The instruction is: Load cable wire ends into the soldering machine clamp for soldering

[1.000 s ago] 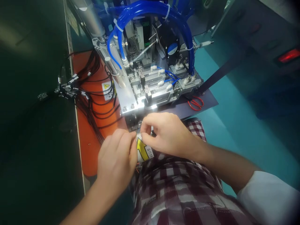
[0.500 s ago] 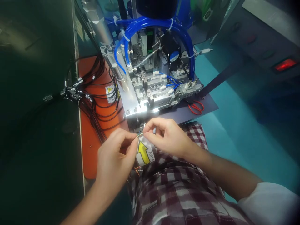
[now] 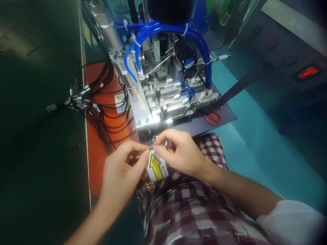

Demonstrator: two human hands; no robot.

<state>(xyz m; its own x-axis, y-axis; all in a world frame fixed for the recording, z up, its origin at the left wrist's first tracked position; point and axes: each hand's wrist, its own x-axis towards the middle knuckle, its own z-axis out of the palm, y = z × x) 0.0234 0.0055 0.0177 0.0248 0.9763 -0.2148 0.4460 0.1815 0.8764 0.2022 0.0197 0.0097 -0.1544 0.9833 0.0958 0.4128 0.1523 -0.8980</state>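
Observation:
My left hand [image 3: 125, 166] is closed in a pinch, thumb against forefinger, on a thin pale wire [image 3: 150, 147]. From the right, my right hand [image 3: 182, 153] pinches the same short wire, its fingertips almost meeting the left ones. Just below the fingers is a white label with a yellow arrow [image 3: 155, 166], on the front of the machine [image 3: 163, 105]. Frayed orange wire ends [image 3: 148, 186] stick out beneath my left hand. What the curled fingers cover is hidden.
Black cables [image 3: 102, 126] with metal-tipped connectors [image 3: 81, 98] lie over an orange plate [image 3: 95, 177] at left. Red-handled scissors [image 3: 213, 118] rest on the dark base at right. Blue air hoses [image 3: 173, 29] arch over the machine. A lit red switch [image 3: 308, 72] glows at far right.
Both hands have shifted very slightly left, and the fingertips of the right hand are a little closer to the left ones. The wire stays pinched between them.

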